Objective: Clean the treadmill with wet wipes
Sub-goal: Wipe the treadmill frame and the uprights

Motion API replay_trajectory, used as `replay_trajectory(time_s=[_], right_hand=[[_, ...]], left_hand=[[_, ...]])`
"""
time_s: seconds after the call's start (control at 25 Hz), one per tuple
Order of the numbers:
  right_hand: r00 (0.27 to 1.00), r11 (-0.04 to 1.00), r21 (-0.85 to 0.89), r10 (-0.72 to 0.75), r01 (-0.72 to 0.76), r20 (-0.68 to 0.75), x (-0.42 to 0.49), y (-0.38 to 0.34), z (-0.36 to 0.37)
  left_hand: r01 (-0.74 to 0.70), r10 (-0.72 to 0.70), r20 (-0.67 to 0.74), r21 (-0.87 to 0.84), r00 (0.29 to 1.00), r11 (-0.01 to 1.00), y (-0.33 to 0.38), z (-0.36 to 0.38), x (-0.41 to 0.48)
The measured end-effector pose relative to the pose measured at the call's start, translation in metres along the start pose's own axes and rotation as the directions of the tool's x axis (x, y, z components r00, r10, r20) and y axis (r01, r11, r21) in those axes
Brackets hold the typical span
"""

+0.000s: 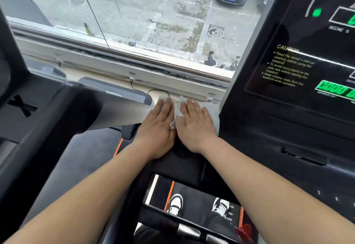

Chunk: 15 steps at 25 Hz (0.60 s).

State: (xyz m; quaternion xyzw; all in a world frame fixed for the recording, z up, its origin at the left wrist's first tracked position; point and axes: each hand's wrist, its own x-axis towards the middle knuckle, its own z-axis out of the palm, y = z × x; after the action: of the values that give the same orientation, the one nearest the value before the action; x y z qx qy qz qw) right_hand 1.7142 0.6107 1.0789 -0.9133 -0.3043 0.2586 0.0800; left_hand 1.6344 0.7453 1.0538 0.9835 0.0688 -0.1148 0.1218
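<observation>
Wet wipe [177, 112]: a thin white sheet lying rumpled under both palms on the treadmill's frame, just at 9 o'clock of the console [299, 93]. A fold stands up between the hands, and an edge shows at 3 o'clock of the right hand.
Left hand [156, 122]: grip spread flat, fingers straight and close together, palm pressing on the wipe.
Right hand [194, 123]: grip likewise flat and pressing, just beside the left hand.
Grey arm [123, 113]: runs off at 9 o'clock of the left hand.
Handling: the wipe looks light, limp and damp. It would likely bunch or slide under a push, and it may tear if dragged over an edge.
Where to hold: broad palm pressure over its middle suits wiping. For lifting, the raised fold between the thumbs looks easiest to pinch.
Treadmill plastic: seems hard and smooth, and probably slick once wet.
</observation>
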Motion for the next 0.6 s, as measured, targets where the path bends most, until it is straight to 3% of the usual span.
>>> replay_trajectory(time_s=[0.12, 0.2, 0.32, 0.48, 0.6], right_hand=[[0.999, 0.984, 0.176, 0.043, -0.042, 0.002, 0.021, 0.000, -0.018], [0.993, 0.985, 0.130, 0.117, -0.114, -0.015, 0.032, 0.000, -0.028], [0.985, 0.985, 0.036, 0.168, -0.170, 0.040, 0.050, -0.002, -0.037], [0.931, 0.950, 0.075, 0.276, -0.302, 0.240, 0.077, 0.005, -0.049], [0.873, 0.853, 0.272, 0.345, -0.445, 0.346, 0.088, 0.009, -0.055]], left_hand=[[-0.087, 0.088, 0.036, -0.027, 0.995, 0.996, -0.001, -0.022, 0.039], [-0.078, 0.085, 0.042, -0.139, 0.996, 0.987, -0.005, -0.031, 0.063], [0.039, -0.007, 0.154, -0.203, 0.988, 0.978, -0.012, -0.040, 0.091], [0.177, -0.104, 0.358, -0.180, 0.928, 0.968, -0.008, -0.058, 0.117], [0.263, -0.114, 0.477, -0.257, 0.872, 0.930, -0.011, -0.064, 0.130]])
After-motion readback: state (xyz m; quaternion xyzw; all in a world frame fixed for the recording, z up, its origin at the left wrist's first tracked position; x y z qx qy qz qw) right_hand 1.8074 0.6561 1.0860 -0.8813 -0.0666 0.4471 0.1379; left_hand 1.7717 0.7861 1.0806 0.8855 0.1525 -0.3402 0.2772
